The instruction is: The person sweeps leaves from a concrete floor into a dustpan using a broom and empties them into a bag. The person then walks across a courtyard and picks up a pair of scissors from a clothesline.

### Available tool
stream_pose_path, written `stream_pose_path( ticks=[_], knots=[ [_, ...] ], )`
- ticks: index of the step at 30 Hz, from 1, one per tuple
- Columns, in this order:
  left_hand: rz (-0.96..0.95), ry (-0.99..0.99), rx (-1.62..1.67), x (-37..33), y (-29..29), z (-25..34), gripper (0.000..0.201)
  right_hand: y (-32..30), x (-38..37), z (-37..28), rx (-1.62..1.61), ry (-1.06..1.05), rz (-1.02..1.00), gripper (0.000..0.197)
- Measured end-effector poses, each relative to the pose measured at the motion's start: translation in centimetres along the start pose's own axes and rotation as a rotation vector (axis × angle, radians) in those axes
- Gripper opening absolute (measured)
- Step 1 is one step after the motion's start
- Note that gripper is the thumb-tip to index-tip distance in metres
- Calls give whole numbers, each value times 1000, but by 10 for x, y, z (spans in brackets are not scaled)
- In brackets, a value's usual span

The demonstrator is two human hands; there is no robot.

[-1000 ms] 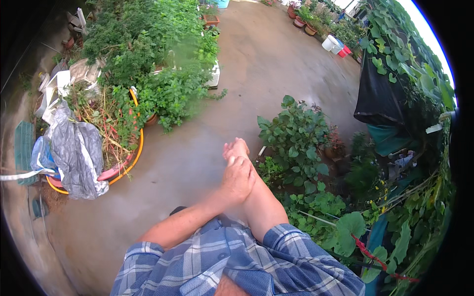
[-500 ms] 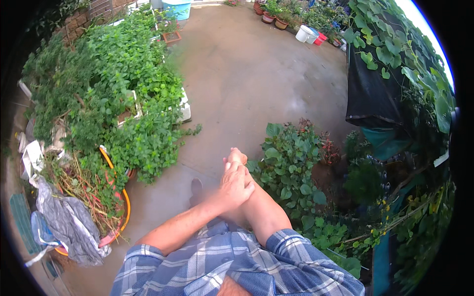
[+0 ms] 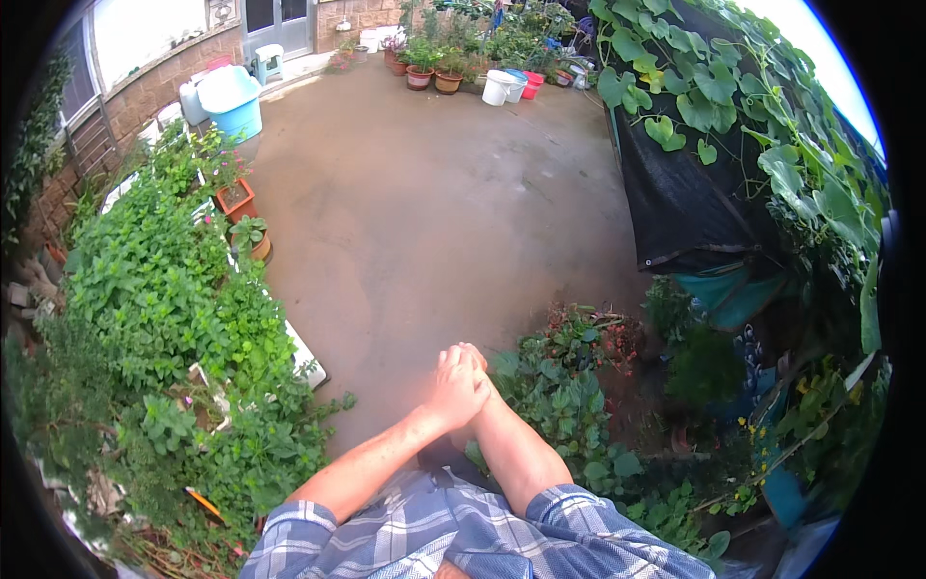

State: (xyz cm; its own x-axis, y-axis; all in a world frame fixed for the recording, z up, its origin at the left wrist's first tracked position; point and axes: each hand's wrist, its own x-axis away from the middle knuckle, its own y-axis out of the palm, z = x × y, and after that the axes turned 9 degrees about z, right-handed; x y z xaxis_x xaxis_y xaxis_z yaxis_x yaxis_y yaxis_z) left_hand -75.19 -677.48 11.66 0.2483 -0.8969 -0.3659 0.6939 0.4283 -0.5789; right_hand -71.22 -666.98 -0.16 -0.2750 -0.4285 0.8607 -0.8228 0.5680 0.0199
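Note:
My left hand is closed over my right hand, in front of my body. The left fingers wrap across the back of the right hand. Only a small part of the right hand shows beyond them, and its fingers are mostly hidden. I make out no object between the two. Both forearms are bare below the rolled sleeves of a blue and white plaid shirt. Wet-looking concrete ground lies beneath the hands.
Leafy green plants fill a bed along the left. A bushy plant grows close by my right arm. Black sheeting with vines hangs at right. Flowerpots, a white bucket and a light-blue tub stand far off.
The view has tilted up and moved ahead, bringing the doorway and tub into sight. My left hand has slid from the right wrist area toward the right fingers, covering more of them.

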Motion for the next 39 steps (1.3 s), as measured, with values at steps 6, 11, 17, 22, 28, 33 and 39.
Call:
stream_pose_path(
  ticks=[6, 11, 17, 22, 28, 33, 39],
  knots=[
    [72, 225, -64, -149, 29, -35, 33, 128, -70, -88, -3, -18, 7, 13],
    [34, 114, -90, -319, 37, -82, 34, 286, -87, -175, 48, -53, -52, 13],
    [151, 140, -136, -446, 56, -154, 23, 442, -110, -227, 96, -59, -109, 13],
    [-199, -278, 819, -564, 34, -195, 18, 579, -173, -335, 4, 307, -346, 36],
    [425, -3, 330, -741, -29, -299, 34, 745, -88, -448, -301, 230, -667, 43],
    [0, 669, 76, -851, 11, -286, 73, 844, -106, -510, -380, 262, -668, 44],
    [62, 809, -196, -1034, 56, -437, 80, 909, -150, -557, -438, 159, -567, 40]
  ],
)
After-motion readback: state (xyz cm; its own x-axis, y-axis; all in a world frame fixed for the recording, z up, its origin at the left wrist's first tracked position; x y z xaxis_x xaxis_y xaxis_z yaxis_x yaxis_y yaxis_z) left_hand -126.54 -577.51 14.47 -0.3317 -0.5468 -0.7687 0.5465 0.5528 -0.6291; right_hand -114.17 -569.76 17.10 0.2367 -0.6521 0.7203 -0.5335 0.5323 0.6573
